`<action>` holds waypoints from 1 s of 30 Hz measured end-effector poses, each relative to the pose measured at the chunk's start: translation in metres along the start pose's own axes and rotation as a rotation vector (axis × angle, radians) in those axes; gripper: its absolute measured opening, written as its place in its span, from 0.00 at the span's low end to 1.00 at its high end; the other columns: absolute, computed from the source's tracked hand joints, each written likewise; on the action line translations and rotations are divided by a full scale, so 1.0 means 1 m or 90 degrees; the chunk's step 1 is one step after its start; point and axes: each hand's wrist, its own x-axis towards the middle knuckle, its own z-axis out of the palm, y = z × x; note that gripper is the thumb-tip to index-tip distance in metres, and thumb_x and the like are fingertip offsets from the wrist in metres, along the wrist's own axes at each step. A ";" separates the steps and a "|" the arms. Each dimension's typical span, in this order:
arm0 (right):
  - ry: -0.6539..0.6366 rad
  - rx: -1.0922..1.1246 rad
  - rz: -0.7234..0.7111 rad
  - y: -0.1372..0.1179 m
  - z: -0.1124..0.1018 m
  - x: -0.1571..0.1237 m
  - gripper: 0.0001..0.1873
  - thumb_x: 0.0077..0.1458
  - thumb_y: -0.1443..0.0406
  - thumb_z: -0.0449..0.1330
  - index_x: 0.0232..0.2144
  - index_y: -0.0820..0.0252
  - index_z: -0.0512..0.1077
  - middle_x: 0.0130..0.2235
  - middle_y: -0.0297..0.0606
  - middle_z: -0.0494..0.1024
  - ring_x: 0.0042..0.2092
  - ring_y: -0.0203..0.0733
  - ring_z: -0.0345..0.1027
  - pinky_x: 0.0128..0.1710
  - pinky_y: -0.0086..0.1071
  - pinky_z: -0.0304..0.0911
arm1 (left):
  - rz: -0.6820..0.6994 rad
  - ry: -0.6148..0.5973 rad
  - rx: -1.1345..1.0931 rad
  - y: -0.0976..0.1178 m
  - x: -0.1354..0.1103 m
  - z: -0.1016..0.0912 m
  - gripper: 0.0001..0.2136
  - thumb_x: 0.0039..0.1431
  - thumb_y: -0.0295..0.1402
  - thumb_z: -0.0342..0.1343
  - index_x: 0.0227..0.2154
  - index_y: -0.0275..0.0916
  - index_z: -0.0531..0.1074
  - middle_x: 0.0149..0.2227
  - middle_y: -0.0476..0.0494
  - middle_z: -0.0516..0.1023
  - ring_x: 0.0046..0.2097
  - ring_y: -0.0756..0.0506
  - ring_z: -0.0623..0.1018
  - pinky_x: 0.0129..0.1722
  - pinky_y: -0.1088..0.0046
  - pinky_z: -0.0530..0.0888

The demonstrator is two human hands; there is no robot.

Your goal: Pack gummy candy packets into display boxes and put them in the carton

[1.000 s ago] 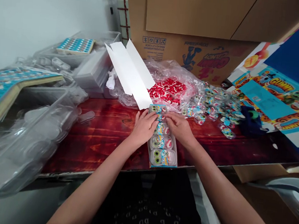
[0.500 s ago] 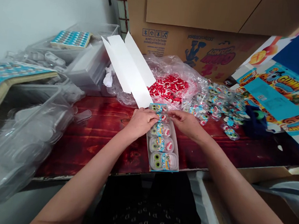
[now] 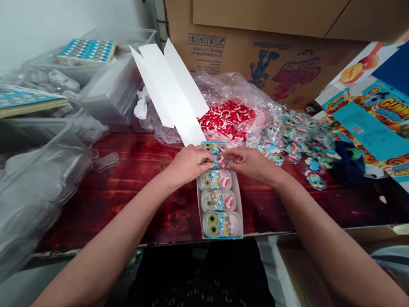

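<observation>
A narrow display box [image 3: 241,208] lies open on the table, its long white lid [image 3: 176,90] folded back away from me. Several clear plastic gummy candy packs sit in a row inside, each showing green eyeballs, a blue label and red-and-white teeth. My left hand [image 3: 188,164] pinches the left end of the candy pack [image 3: 220,161] second from the far end. At that pack's right end, the thumb and fingers of my right hand [image 3: 250,163] are closed on its edge. My fingers cover both ends of this pack.
A clear bag of red-and-white candies [image 3: 227,119] lies behind the box. Loose filled packs [image 3: 296,133] are heaped to its right, near a printed carton [image 3: 384,127]. Clear bins [image 3: 45,157] with plastic shells stand left. A large cardboard carton [image 3: 232,45] closes off the back.
My right hand has come slightly inward onto the right end of the pack. My left hand stays at its left end. The whole view has shifted a little.
</observation>
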 end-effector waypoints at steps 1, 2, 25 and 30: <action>-0.001 -0.003 -0.002 0.000 0.000 0.000 0.15 0.48 0.63 0.67 0.42 0.50 0.80 0.40 0.35 0.82 0.40 0.45 0.74 0.43 0.41 0.71 | 0.002 -0.003 0.002 -0.001 0.001 0.000 0.09 0.58 0.35 0.54 0.38 0.44 0.79 0.43 0.42 0.81 0.46 0.42 0.77 0.53 0.59 0.71; -0.004 -0.010 -0.005 0.000 0.000 0.000 0.15 0.48 0.63 0.67 0.41 0.51 0.80 0.40 0.35 0.82 0.40 0.44 0.74 0.42 0.40 0.70 | 0.008 -0.008 0.003 -0.002 0.001 0.000 0.09 0.58 0.35 0.54 0.38 0.45 0.79 0.43 0.42 0.81 0.47 0.42 0.77 0.53 0.59 0.71; 0.084 0.352 0.272 0.003 0.042 -0.048 0.31 0.53 0.54 0.60 0.58 0.52 0.69 0.23 0.28 0.74 0.19 0.35 0.62 0.18 0.31 0.61 | -0.281 0.058 -0.209 0.031 -0.078 0.032 0.24 0.63 0.36 0.46 0.62 0.41 0.60 0.37 0.43 0.80 0.34 0.42 0.78 0.38 0.64 0.74; 0.127 0.362 0.239 -0.001 0.049 -0.043 0.30 0.49 0.63 0.57 0.57 0.51 0.70 0.20 0.25 0.69 0.18 0.33 0.57 0.17 0.27 0.56 | -0.276 0.066 -0.201 0.025 -0.069 0.032 0.24 0.60 0.31 0.46 0.60 0.42 0.62 0.34 0.46 0.80 0.35 0.43 0.78 0.39 0.65 0.74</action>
